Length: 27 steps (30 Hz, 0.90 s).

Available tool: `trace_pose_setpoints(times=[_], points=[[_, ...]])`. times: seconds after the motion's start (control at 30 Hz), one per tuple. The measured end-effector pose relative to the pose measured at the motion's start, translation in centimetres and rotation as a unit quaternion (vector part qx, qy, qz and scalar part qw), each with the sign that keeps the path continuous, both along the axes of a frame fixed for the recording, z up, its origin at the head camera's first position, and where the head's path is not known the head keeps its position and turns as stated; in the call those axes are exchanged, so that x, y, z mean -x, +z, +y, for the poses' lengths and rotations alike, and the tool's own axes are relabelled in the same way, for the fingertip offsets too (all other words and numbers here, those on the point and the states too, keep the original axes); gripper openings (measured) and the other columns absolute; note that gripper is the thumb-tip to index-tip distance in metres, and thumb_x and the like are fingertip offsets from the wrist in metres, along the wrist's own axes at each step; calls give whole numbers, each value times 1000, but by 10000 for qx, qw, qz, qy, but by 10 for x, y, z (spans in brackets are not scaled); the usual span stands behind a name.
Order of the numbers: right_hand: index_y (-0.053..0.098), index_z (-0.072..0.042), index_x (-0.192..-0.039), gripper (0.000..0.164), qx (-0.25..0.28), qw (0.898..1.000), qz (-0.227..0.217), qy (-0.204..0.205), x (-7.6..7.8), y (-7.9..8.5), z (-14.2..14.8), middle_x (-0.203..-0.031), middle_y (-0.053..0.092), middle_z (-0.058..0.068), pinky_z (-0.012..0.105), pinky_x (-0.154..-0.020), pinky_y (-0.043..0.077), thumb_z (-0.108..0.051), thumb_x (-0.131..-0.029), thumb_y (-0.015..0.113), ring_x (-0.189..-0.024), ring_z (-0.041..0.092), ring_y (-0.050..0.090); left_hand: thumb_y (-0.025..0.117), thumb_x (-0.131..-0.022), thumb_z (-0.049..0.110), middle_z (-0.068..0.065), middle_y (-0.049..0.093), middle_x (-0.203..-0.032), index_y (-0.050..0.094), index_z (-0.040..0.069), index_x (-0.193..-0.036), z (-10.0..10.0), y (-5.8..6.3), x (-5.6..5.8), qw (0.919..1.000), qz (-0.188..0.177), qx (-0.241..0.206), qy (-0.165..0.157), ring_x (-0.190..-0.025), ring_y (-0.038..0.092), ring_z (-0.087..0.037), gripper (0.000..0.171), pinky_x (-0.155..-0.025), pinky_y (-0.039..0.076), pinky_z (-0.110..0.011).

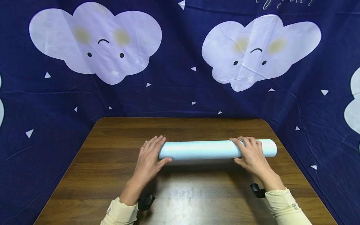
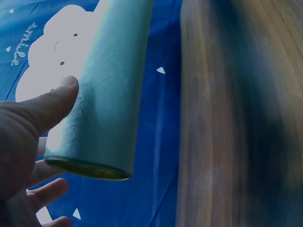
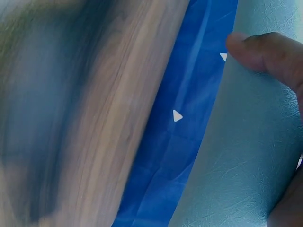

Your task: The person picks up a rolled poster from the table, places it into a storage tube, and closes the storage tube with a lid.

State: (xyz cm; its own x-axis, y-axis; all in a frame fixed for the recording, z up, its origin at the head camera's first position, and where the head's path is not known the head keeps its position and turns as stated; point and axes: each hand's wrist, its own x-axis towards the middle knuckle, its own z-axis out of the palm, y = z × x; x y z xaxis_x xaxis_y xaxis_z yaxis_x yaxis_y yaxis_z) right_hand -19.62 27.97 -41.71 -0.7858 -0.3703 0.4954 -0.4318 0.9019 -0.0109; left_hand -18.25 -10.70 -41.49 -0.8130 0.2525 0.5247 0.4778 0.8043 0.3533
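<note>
A long pale blue tube (image 1: 200, 150) is held sideways above the table, its shadow falling on the wood below. My left hand (image 1: 148, 160) grips its left end, thumb on the near side and fingers on the far side. In the left wrist view, that thumb presses the wrinkled surface of the tube (image 2: 111, 90), whose round end shows a dark inside. My right hand (image 1: 252, 157) grips it short of the right end, which sticks out past the fingers. The right wrist view shows the thumb (image 3: 265, 52) lying across the tube (image 3: 236, 156); most other fingers are hidden there.
Beneath the tube is a brown wooden table (image 1: 118, 175) with rounded far corners. Dark blue cloth (image 1: 180, 90) with clouds and small white triangles hangs behind and beside it. Black devices (image 1: 145, 202) sit at both wrists, by the cream sleeves.
</note>
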Motion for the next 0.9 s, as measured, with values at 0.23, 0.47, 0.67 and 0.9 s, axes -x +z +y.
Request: trace_pose_setpoints(times=[0.23, 0.47, 0.67, 0.9], points=[[49, -20, -128, 84, -19, 9999, -133, -17, 4, -4, -10, -113, 56, 14, 58, -88, 33, -18, -54, 88, -105, 39, 47, 79, -68, 42, -8, 52, -139, 49, 12, -136, 1, -7, 3, 9986, 96, 494, 171, -130, 45, -30, 80, -110, 32, -54], [49, -21, -129, 85, -47, 9997, -251, 0, 7, -11, -18, -113, 56, 13, 57, -89, 33, -20, -55, 89, -107, 39, 47, 80, -67, 42, -7, 52, -138, 49, 13, -137, -2, -15, 6, 9968, 9, 766, 239, -129, 46, -28, 82, -110, 32, -54], [50, -21, -129, 84, -53, 9994, -351, -24, 9, -21, -23, -113, 57, 13, 57, -90, 34, -23, -55, 89, -106, 39, 49, 82, -66, 41, -8, 54, -136, 50, 13, -135, -4, -24, 8, 9967, -92, 767, 267, -123, 50, -29, 80, -108, 33, -55], [50, -21, -129, 84, -85, 9986, -509, -58, 11, -34, -29, -114, 58, 13, 57, -92, 35, -24, -55, 90, -106, 39, 50, 82, -66, 41, -7, 57, -132, 53, 13, -132, -9, -34, 11, 9969, -221, 714, 259, -122, 51, -28, 77, -107, 34, -54]])
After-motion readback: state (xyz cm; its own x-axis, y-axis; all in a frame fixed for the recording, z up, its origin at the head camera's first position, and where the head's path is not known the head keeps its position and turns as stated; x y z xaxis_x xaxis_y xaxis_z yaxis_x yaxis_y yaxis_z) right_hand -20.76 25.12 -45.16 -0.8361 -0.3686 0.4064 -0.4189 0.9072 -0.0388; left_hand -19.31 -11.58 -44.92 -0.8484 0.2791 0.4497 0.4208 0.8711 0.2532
